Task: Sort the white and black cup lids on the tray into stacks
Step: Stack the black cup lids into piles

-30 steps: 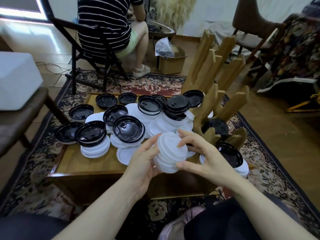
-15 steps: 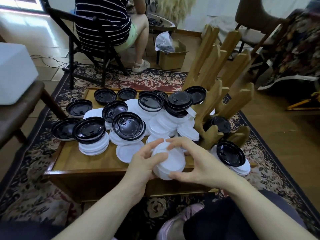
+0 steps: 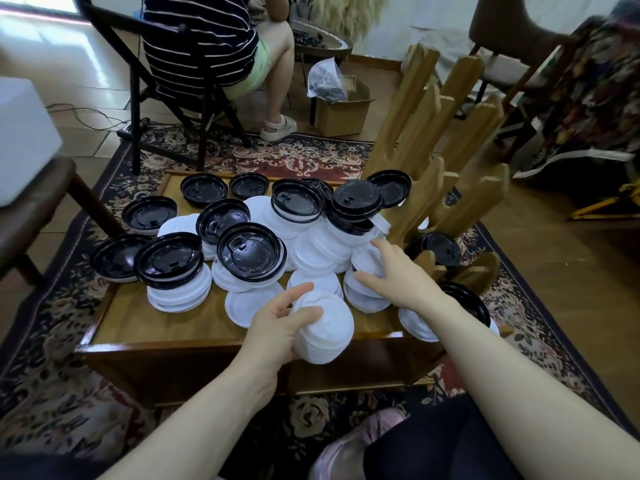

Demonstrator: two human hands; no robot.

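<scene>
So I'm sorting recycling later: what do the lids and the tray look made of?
White lids and black lids: seemingly thin moulded plastic. The black ones are glossy, with window glare on them; the white look matte. Tray: apparently varnished wood, with visible grain and a shiny rim.

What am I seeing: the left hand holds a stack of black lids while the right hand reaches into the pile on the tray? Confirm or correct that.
Wrong colour. The head view shows the left hand holding a stack of white lids, not black ones. The right hand does reach into the pile on the tray.
</scene>
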